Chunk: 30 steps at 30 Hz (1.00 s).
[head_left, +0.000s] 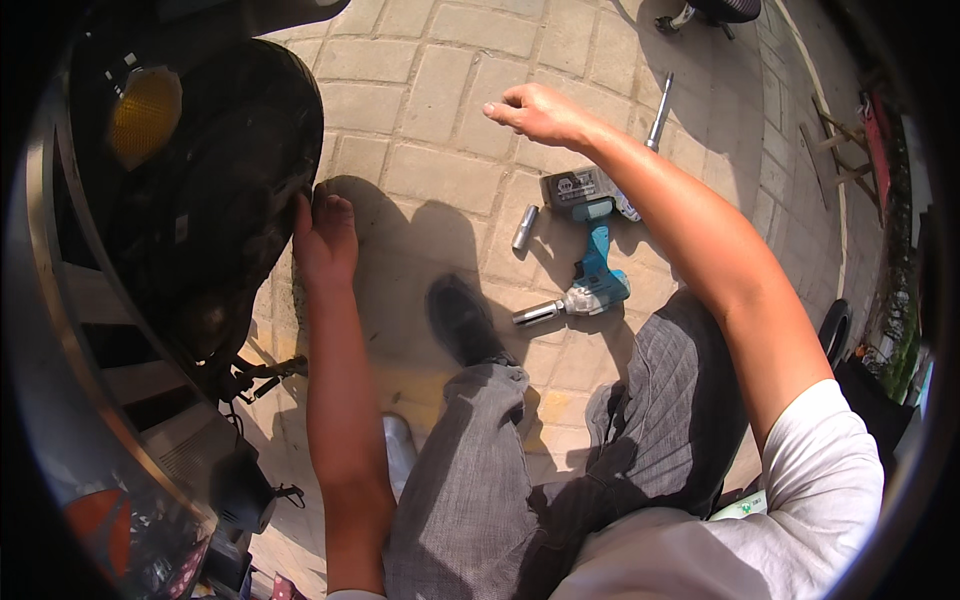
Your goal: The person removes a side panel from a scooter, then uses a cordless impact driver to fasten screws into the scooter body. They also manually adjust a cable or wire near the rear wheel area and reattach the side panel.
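Observation:
My left hand (327, 240) is beside the edge of a dark wheel (285, 130), its thumb against or just in front of the rim. Its fingers are half bent and apart from the thumb, with nothing seen in them. Over the paving, my right hand (541, 114) hangs in the air with fingers curled and thumb pointing left; whatever is inside is hidden. Below it lie a teal cordless impact wrench (598, 272) with a socket on its nose, its dark battery pack (573, 186), and a loose metal socket (525, 227).
A vehicle with an amber reflector (146, 115) and a pale body panel fills the left side. A long metal-shafted tool (661, 112) lies beyond the right forearm. My shoe (462, 318) rests on the paving bricks (440, 175). Wooden furniture legs (850, 165) stand far right.

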Each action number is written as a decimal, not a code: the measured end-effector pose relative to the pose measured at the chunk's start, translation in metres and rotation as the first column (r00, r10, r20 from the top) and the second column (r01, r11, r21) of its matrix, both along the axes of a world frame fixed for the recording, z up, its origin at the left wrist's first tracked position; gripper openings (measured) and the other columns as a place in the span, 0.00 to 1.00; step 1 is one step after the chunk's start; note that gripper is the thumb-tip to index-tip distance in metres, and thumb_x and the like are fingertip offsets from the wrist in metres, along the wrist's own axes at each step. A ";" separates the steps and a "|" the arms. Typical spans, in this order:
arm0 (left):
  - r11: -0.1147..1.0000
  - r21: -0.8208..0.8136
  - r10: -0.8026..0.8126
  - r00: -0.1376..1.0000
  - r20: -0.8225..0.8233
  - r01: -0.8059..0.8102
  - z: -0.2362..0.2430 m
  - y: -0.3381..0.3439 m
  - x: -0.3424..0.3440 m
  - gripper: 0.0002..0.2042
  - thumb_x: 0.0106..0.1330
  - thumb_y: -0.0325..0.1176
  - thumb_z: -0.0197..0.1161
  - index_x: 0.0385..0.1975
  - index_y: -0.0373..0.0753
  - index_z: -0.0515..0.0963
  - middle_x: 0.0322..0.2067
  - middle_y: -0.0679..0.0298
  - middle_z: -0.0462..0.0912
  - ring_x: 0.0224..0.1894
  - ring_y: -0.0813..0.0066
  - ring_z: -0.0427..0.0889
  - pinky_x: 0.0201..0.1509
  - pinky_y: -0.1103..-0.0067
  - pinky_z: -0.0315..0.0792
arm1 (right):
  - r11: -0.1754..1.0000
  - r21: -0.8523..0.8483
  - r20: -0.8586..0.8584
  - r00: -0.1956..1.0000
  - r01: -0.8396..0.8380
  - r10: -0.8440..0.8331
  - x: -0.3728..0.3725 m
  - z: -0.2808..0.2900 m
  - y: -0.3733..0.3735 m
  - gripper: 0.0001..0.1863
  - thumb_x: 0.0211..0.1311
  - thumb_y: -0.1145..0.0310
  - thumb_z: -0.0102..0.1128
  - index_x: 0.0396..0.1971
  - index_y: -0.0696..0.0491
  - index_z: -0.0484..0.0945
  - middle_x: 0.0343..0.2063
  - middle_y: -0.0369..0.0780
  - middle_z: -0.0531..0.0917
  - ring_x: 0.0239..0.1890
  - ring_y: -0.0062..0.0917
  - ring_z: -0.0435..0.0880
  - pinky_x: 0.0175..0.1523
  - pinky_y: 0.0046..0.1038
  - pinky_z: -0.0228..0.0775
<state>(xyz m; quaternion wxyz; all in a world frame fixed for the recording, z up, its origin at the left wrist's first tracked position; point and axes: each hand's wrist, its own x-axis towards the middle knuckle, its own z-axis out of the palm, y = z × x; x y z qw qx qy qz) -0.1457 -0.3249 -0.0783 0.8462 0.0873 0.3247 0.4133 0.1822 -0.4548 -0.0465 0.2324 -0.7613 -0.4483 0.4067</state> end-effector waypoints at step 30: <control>0.943 0.176 -0.258 0.955 -0.143 0.281 0.002 -0.090 0.085 0.12 0.66 0.26 0.60 0.47 0.42 0.71 0.44 0.64 0.77 0.44 0.75 0.78 0.48 0.77 0.72 | 0.864 -0.044 -0.898 0.359 0.501 -0.254 -0.118 -0.008 -0.027 0.23 0.63 0.58 0.64 0.48 0.61 0.73 0.30 0.41 0.82 0.31 0.21 0.81 0.34 0.25 0.75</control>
